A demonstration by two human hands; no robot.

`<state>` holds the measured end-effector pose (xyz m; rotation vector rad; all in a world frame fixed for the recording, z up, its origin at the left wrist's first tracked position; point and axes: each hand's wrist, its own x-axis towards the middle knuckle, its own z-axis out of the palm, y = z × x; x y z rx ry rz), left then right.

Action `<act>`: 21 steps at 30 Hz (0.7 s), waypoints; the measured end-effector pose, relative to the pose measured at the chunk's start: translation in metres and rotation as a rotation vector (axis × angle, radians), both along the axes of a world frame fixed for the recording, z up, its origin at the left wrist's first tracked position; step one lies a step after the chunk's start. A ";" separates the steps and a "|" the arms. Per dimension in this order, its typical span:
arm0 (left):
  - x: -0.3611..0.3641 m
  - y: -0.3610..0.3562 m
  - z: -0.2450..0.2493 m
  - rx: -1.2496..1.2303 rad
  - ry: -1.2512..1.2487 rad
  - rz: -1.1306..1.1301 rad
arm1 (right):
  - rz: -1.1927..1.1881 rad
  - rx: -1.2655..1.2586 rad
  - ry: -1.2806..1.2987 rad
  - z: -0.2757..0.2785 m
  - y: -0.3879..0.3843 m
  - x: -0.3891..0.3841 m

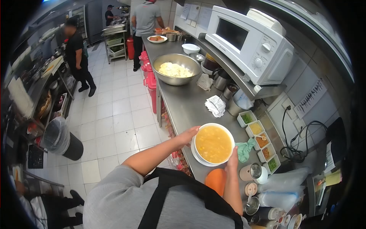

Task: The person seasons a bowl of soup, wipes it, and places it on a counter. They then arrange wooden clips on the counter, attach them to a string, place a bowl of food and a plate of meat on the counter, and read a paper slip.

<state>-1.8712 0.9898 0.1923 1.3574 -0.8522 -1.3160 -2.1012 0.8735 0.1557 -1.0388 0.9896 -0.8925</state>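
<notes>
A white bowl of thick yellow soup (213, 144) is held between both hands over the steel counter, with a white plate (196, 156) showing under its near edge. My left hand (188, 137) grips the bowl's left side, fingers mostly out of sight. On the opposite side, my right hand (231, 162) is closed at the rim, thumb up along it. Just right of that hand lies a crumpled green cloth (246, 150). An orange flat piece (215, 181) rests below the bowl, partly hidden by my right forearm.
Small white tubs of toppings (263, 141) line the counter's right side, near jars (250, 172). Farther back stand a large steel bowl of pale food (176, 70) and folded white napkins (215, 105). A microwave (248, 42) sits on the shelf. Several people work nearby.
</notes>
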 end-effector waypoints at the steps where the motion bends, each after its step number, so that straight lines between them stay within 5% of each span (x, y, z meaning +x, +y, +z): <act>1: -0.008 0.009 0.004 -0.006 0.003 0.031 | 0.031 -0.012 -0.008 0.004 0.003 -0.003; 12: -0.087 0.160 0.009 0.055 -0.001 0.194 | 0.298 0.049 -0.076 -0.004 0.106 -0.062; 21: -0.173 0.290 0.008 0.102 -0.004 0.146 | 0.282 0.060 -0.113 -0.017 0.243 -0.153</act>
